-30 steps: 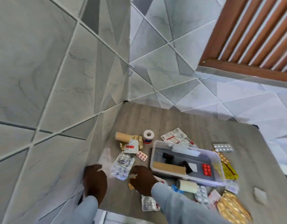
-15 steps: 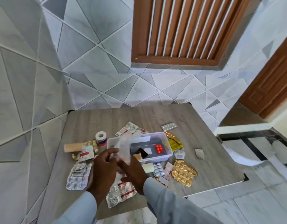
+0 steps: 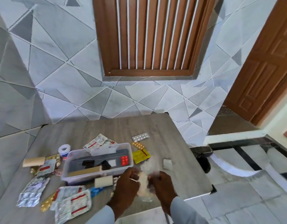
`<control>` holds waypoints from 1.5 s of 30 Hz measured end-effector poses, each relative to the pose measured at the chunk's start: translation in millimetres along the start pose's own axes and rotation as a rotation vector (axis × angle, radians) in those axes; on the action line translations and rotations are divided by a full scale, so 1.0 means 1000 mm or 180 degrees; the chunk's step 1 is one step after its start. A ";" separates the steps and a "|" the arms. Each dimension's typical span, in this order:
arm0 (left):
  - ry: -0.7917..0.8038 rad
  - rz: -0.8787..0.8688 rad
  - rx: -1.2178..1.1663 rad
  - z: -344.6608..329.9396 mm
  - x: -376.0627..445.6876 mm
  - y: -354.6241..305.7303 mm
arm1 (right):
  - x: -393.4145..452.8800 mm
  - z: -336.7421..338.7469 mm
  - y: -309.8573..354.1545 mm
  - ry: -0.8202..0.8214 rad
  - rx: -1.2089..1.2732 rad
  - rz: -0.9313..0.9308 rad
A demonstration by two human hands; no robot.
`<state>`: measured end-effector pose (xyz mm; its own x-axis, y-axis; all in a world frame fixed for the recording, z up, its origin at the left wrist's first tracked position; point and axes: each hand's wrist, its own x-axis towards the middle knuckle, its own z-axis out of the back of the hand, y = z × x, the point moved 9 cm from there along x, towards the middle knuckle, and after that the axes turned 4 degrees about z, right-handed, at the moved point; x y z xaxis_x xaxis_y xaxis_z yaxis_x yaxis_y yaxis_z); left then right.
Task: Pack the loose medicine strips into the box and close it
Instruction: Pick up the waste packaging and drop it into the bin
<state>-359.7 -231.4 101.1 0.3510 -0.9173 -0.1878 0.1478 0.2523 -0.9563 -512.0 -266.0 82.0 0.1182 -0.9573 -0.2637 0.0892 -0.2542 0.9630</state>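
Observation:
A clear plastic box stands open on the grey wooden table; inside lie a red blister, dark items and a tan pack. Loose medicine strips lie around it: silver ones front left, red-labelled ones in front, more behind the box, a silver strip, a gold one and a yellow one to its right. My left hand and my right hand are closed on a blurred clear plastic piece just right of the box's front corner.
A tape roll and a beige bandage roll lie left of the box, another roll before it, a small white pad to the right. The table's edge runs close by my right hand. Tiled walls stand behind and left.
My view has swung right. Both hands moved from the table's front left, over the box, to its right side, now holding the clear plastic piece between them.

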 end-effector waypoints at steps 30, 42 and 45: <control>0.1583 0.0818 -0.0099 -0.376 0.212 -0.059 | 0.250 0.317 -0.010 -0.0406 0.0090 -0.1071; 0.0546 0.1355 -0.0045 -0.539 0.244 -0.061 | 0.357 0.459 -0.036 0.0522 0.0306 -0.1669; 0.0269 0.1546 -0.0157 -0.560 0.255 -0.048 | 0.377 0.473 -0.040 0.0885 -0.0127 -0.1539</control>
<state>-794.7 -650.1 -26.2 0.2919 -0.7196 -0.6301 -0.0590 0.6440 -0.7628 -939.0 -681.8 -29.6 0.3103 -0.6595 -0.6846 0.2348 -0.6447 0.7275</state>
